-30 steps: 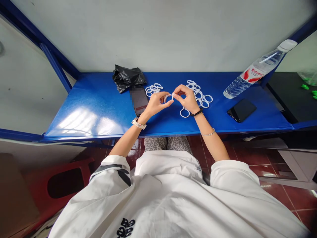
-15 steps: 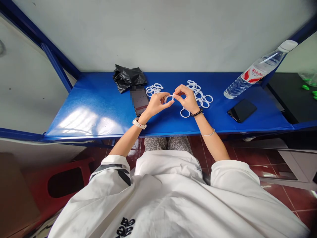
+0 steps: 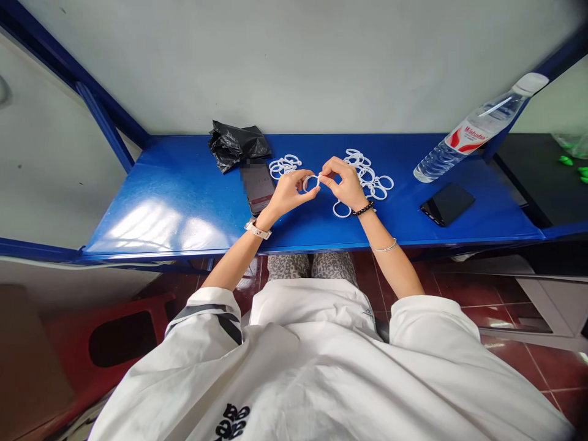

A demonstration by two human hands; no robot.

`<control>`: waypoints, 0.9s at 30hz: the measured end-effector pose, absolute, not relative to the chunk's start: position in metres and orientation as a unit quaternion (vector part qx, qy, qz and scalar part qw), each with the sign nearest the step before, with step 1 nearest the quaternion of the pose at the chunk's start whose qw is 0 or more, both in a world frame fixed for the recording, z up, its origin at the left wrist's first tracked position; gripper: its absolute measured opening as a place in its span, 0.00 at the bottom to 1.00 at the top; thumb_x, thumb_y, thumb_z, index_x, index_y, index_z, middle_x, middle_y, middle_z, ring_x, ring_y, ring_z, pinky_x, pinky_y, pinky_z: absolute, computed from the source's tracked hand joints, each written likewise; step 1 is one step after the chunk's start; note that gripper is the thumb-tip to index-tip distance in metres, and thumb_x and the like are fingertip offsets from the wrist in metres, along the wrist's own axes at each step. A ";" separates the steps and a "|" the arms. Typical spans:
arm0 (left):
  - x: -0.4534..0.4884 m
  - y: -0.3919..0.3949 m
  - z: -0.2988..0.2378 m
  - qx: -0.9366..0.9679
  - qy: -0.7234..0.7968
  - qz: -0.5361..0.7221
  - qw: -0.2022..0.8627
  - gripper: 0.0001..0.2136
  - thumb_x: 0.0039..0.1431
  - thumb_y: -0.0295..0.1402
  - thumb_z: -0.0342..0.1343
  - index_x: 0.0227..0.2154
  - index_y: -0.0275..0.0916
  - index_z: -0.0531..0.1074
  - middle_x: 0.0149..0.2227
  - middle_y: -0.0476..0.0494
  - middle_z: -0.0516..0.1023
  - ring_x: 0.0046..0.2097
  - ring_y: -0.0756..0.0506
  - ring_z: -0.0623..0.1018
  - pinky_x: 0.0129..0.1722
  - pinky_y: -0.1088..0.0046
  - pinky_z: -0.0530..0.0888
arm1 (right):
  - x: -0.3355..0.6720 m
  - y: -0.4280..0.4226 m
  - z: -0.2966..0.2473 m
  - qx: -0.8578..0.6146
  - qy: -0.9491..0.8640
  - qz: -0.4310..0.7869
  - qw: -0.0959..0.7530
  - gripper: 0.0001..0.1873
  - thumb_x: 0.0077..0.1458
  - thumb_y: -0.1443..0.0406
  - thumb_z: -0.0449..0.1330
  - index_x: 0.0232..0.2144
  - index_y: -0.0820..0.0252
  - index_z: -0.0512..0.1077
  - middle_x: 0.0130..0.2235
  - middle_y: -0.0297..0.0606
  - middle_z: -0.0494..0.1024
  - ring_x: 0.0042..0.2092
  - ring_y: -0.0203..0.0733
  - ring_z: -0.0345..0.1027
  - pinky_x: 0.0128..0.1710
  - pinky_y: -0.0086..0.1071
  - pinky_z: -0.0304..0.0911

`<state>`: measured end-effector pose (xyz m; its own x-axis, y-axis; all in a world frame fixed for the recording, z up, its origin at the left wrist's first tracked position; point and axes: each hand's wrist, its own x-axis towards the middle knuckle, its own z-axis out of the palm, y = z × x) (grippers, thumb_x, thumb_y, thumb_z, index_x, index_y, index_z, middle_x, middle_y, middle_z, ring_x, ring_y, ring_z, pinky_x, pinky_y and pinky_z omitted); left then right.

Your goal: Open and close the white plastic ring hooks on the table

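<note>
Between my two hands, just above the blue table (image 3: 211,223), is a white plastic ring (image 3: 305,184). My left hand (image 3: 290,191) is closed round its left side, with thumb and fingers curved along it. The fingertips of my right hand (image 3: 343,182) pinch the ring's right edge. Behind and beside my right hand lies a loose pile of similar white rings (image 3: 367,176). One single ring (image 3: 342,210) rests below that hand. A smaller group of white rings (image 3: 285,164) lies just beyond my left hand.
A dark phone (image 3: 258,187) lies left of my left hand, close to a crumpled black plastic bag (image 3: 239,146). At the right are another black phone (image 3: 448,204) and an upright water bottle (image 3: 478,131). A wall (image 3: 303,67) rises behind the table.
Hardly anything differs. Both hands keep their hold on the ring, and the whole view has shifted very slightly.
</note>
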<state>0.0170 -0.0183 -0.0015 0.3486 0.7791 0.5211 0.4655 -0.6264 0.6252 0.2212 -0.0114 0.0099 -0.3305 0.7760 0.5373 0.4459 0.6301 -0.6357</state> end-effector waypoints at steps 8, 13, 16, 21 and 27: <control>0.017 -0.019 -0.004 0.803 0.398 0.407 0.180 0.17 0.62 0.41 0.64 0.50 0.37 0.77 0.33 0.45 0.81 0.32 0.48 0.78 0.36 0.71 0.76 | 0.220 -0.014 0.012 -0.414 -0.798 0.169 0.405 0.14 0.68 0.53 0.59 0.33 0.52 0.72 0.38 0.40 0.78 0.41 0.49 0.72 0.44 0.47 0.74; 0.014 -0.013 -0.009 0.795 0.434 0.401 0.139 0.20 0.64 0.39 0.63 0.56 0.37 0.74 0.41 0.41 0.82 0.39 0.45 0.80 0.42 0.68 0.77 | 0.218 -0.018 0.015 -0.463 -0.798 0.144 0.357 0.12 0.68 0.56 0.58 0.33 0.53 0.71 0.37 0.41 0.79 0.39 0.49 0.73 0.42 0.45 0.72; 0.011 -0.008 -0.011 0.796 0.465 0.372 0.110 0.10 0.66 0.33 0.60 0.48 0.37 0.76 0.41 0.39 0.81 0.42 0.42 0.80 0.44 0.65 0.77 | 0.219 -0.017 0.016 -0.480 -0.806 0.135 0.318 0.11 0.68 0.58 0.58 0.33 0.54 0.71 0.36 0.41 0.80 0.38 0.49 0.73 0.41 0.44 0.70; 0.009 -0.007 -0.010 0.828 0.439 0.336 0.091 0.05 0.69 0.33 0.58 0.39 0.39 0.76 0.43 0.37 0.80 0.46 0.40 0.79 0.46 0.63 0.76 | 0.221 -0.016 0.015 -0.484 -0.812 0.135 0.296 0.09 0.66 0.61 0.58 0.32 0.54 0.70 0.36 0.41 0.81 0.37 0.49 0.73 0.40 0.42 0.68; 0.010 -0.011 -0.011 0.883 0.362 0.293 0.055 0.07 0.71 0.34 0.56 0.38 0.39 0.76 0.47 0.36 0.78 0.48 0.40 0.77 0.49 0.59 0.75 | 0.219 -0.018 0.017 -0.496 -0.808 0.135 0.287 0.06 0.63 0.64 0.59 0.32 0.55 0.72 0.36 0.42 0.82 0.37 0.48 0.74 0.38 0.40 0.67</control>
